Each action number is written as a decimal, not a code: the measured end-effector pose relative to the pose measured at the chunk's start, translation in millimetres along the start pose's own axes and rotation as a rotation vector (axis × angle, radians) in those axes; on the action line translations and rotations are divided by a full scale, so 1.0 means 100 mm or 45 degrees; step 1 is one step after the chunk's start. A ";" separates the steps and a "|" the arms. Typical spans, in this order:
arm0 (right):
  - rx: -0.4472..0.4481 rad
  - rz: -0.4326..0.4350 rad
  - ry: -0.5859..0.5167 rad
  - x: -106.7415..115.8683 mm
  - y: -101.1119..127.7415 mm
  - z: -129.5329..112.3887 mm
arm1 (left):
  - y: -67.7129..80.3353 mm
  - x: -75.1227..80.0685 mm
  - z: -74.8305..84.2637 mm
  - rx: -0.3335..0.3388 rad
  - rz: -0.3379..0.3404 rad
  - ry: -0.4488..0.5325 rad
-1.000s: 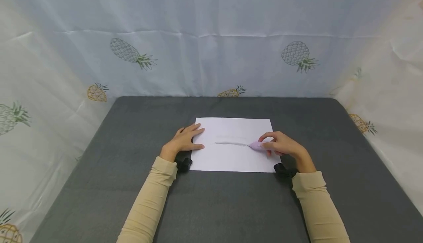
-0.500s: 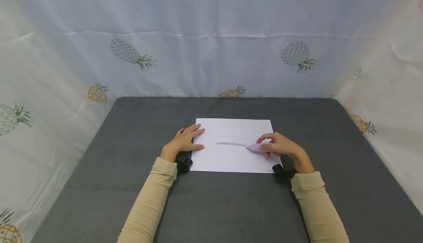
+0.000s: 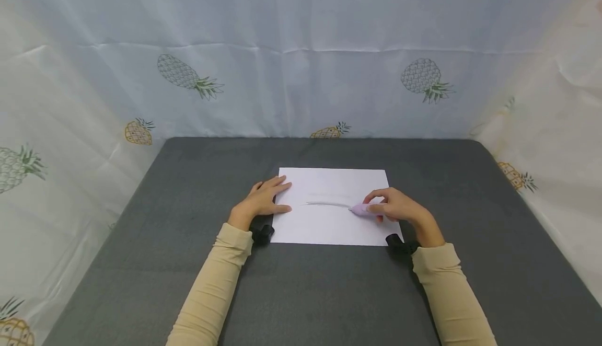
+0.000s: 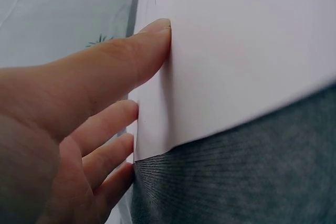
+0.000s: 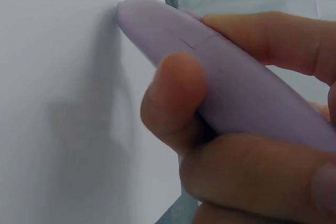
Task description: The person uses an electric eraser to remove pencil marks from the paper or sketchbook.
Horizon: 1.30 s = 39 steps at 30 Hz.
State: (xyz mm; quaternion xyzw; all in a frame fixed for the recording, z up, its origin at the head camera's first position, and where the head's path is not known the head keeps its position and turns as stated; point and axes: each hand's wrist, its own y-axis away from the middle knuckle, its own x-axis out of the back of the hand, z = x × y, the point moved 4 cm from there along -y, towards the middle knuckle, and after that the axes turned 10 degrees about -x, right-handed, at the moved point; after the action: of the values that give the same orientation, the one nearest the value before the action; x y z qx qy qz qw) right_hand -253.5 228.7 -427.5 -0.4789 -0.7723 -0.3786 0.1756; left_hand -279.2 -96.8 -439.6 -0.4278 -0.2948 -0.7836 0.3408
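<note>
Booth-like space, pineapple-print curtains (image 3: 305, 87)

**Mostly matt, sheen on drape (image 3: 301, 16)**

Lilac tool (image 5: 247, 87): plastic-look, smooth, semi-matt w/ soft highlights, thin seam line; tip mat'l too small to tell. Paper sheet (image 3: 324, 231): smooth, matt. The drape: thin cloth-look fabric, creased, slightly shiny along folds. Table cover (image 3: 301, 293): dk grey, fabric-look, matt, fine-lined texture nr sheet corner in L wrist view. Sleeves (image 3: 213, 283): matt cloth, wrinkled. Wrist units (image 3: 263, 235): blk, plastic-look, finish unclear.
</note>
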 end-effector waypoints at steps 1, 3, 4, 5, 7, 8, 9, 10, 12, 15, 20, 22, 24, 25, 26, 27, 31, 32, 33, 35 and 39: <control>0.000 0.000 0.003 0.00 0.00 0.00 | 0.00 0.00 0.00 0.001 0.000 0.003; 0.000 0.005 0.009 0.00 -0.01 -0.01 | 0.00 -0.01 -0.01 0.001 0.003 0.006; 0.004 0.011 0.009 0.00 -0.01 -0.01 | 0.00 -0.01 -0.01 -0.001 0.003 0.006; 0.004 0.009 0.009 0.00 -0.01 -0.01 | 0.00 -0.01 -0.02 -0.003 0.002 0.006; -0.002 -0.004 0.008 -0.01 -0.01 -0.01 | -0.01 -0.01 -0.02 -0.008 0.001 0.004; -0.004 -0.013 0.007 -0.01 0.00 0.00 | -0.01 -0.01 -0.02 -0.008 0.001 0.002; -0.004 -0.013 0.008 -0.01 0.00 -0.01 | -0.01 -0.01 -0.02 -0.007 0.001 0.003; -0.002 -0.014 0.007 -0.01 0.00 -0.01 | 0.00 -0.01 -0.02 -0.005 0.001 0.004; 0.002 -0.002 0.006 0.00 0.00 -0.01 | 0.00 -0.01 -0.02 -0.002 0.003 0.005; -0.008 0.001 0.002 0.00 0.00 0.00 | -0.01 -0.01 -0.02 -0.003 0.003 0.004; -0.014 0.002 0.004 0.01 0.01 0.00 | -0.01 -0.01 -0.01 -0.004 0.004 0.006; -0.009 0.014 0.002 0.01 0.02 -0.01 | -0.01 -0.01 0.00 -0.005 0.004 0.010; -0.003 0.008 -0.002 0.01 0.02 -0.02 | -0.01 -0.01 0.00 -0.003 0.002 0.011; -0.006 0.005 0.002 0.01 0.03 -0.02 | -0.01 -0.01 0.00 -0.002 0.003 0.011; -0.002 0.005 0.004 0.01 0.03 -0.03 | -0.01 -0.01 0.00 0.000 0.003 0.011; 0.000 0.006 0.010 0.01 0.03 -0.04 | -0.01 -0.01 0.00 0.001 0.003 0.011; 0.002 0.003 0.027 0.01 0.04 -0.05 | -0.01 -0.01 0.00 0.000 0.001 0.008; 0.003 -0.004 0.027 0.01 0.04 -0.05 | -0.01 -0.01 0.00 -0.001 -0.001 0.011; 0.001 -0.008 0.028 0.01 0.04 -0.05 | -0.01 -0.01 0.00 -0.001 -0.001 0.012; 0.006 -0.003 0.030 0.01 0.04 -0.05 | -0.01 0.00 0.00 0.001 -0.001 0.017; 0.009 0.008 0.029 0.01 0.05 -0.05 | -0.02 -0.01 0.00 0.002 -0.002 0.018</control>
State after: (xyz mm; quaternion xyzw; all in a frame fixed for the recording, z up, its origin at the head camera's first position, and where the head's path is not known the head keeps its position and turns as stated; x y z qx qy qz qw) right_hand -250.3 227.2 -421.7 -0.4763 -0.7701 -0.3808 0.1873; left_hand -280.1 -95.6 -440.7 -0.4215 -0.2934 -0.7866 0.3427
